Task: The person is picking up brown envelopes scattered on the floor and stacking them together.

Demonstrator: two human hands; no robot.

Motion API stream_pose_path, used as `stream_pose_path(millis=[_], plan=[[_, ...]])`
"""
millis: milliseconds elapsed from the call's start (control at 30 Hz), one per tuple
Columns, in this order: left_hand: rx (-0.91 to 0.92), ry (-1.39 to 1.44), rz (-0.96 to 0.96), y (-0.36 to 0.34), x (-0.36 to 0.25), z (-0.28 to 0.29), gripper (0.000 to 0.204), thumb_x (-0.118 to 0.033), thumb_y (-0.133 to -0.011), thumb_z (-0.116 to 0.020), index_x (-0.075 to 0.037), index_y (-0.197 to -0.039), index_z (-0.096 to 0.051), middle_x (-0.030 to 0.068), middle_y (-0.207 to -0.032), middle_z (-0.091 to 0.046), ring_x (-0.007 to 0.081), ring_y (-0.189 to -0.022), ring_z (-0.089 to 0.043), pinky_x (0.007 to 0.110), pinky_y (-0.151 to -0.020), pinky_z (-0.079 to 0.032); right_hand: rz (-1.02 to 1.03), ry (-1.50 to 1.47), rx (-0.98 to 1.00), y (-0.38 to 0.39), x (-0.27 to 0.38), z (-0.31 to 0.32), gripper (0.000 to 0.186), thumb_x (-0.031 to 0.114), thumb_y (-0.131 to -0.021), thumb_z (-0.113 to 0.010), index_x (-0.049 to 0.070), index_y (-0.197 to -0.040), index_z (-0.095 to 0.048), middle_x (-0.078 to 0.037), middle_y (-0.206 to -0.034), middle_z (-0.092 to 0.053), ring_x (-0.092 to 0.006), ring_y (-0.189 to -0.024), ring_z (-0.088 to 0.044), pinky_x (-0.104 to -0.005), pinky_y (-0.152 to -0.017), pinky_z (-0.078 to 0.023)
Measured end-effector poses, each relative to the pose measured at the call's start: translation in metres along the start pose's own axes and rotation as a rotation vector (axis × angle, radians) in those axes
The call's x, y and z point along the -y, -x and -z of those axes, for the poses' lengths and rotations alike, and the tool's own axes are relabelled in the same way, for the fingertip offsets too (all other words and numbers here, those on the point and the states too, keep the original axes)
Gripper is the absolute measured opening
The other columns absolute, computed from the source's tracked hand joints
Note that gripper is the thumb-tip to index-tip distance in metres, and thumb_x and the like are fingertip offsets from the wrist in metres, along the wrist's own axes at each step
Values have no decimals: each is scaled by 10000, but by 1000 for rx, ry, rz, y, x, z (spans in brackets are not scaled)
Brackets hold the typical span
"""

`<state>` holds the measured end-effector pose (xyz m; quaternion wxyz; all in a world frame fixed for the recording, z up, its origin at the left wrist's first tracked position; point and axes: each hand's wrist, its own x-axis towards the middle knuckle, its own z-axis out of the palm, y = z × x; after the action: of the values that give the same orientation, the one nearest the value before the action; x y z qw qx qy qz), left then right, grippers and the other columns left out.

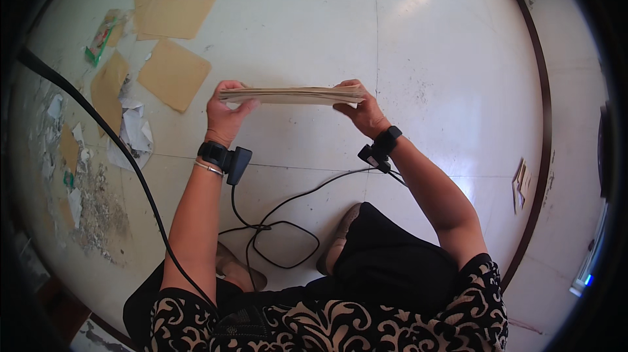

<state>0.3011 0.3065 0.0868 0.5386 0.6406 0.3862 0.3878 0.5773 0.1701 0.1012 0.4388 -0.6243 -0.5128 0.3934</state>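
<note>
A flat stack of brown card sheets [292,95] is held level between 2 hands above a pale tiled floor [425,45], seen edge-on from above. The left hand [224,113] is closed around the stack's left end, thumb on the near side and fingers curled over the far edge; the right hand [362,111] is clamped on the right end in the same way. A black device [229,158] is strapped to the left wrist beside a thin bracelet, and a second black device [380,148] is worn on the right wrist; black cables [281,224] are seen trailing from both down to a loop on the floor between the feet. Toward the floor's far left corner, loose brown sheets [171,18] are scattered, with crumpled white paper [133,133] and a small green packet [100,41] near them. Along the left edge, debris and torn scraps [72,175] are spread. A dark baseboard [540,103] is seen curving down the right side, with a few small brown pieces [521,185] lying just inside it
</note>
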Motion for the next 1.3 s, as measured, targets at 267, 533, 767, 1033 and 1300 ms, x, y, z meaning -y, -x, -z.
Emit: stream_pose_path(millis=[267,533,767,1033,1300], plan=[[6,77,216,24,23,-17,546,-2,-646,-768,-63,-1122,-506,23,-1058,-554,129,-1007,-513,273,-883,-445,-98,121,78,5,-43,-20,663,55,-698,-754,73,-1237,-368,-89,-1208,-493,-182,-1043,-514,-301,-896,-438],[-2,-240,284,6,78,52,256,-59,-729,-731,-5,-947,-607,36,-913,-634,105,-814,-577,260,-713,-490,-332,183,146,-27,-34,-38,267,244,-776,-674,37,-943,-651,-133,-888,-661,-252,-800,-603,-341,-752,-482],[389,-188,106,-43,-31,32,354,-150,-813,-662,-11,-1113,-533,50,-1030,-599,107,-871,-565,257,-753,-461,-413,-471,50,33,74,0,322,130,-717,-690,-34,-988,-628,-117,-870,-662,-170,-777,-631,-306,-645,-524],[257,-270,292,-39,-24,26,352,-162,-861,-571,-72,-1188,-477,43,-1104,-569,94,-780,-577,216,-644,-445,-427,-1053,-1005,195,25,41,338,20,-799,-609,-61,-1112,-511,-134,-1065,-589,-248,-947,-602,-353,-813,-509],[334,-221,325,-36,-2,24,351,-142,-844,-572,-66,-1174,-483,52,-1106,-565,92,-765,-575,222,-636,-450,101,-846,-1763,371,-24,199,368,172,-861,-614,-37,-1122,-461,-174,-1030,-612,-262,-911,-634,-328,-760,-574]])
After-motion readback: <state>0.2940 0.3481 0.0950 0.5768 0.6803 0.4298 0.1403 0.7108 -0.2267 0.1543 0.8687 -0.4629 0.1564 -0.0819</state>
